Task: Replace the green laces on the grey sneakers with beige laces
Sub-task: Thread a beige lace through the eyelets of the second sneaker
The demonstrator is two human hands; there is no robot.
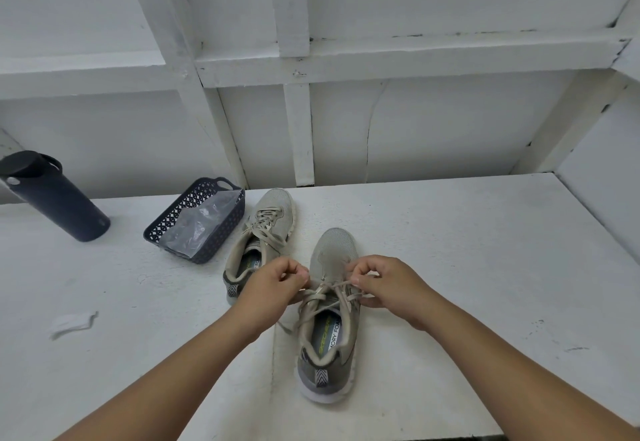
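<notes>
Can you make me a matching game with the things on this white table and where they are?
Things:
1. dark tall water bottle
2. dark plastic lattice basket
3. near grey sneaker
4. small white paper scrap

Places:
A. between both hands, laces pinched
B. far left, standing upright
C. lying flat, front left
D. beside the far sneaker, holding a clear bag

Pairs: 1-B, 2-D, 3-A, 4-C

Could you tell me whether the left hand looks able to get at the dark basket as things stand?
Probably not yet: the left hand pinches a beige lace. Otherwise the way to the basket looks free.
</notes>
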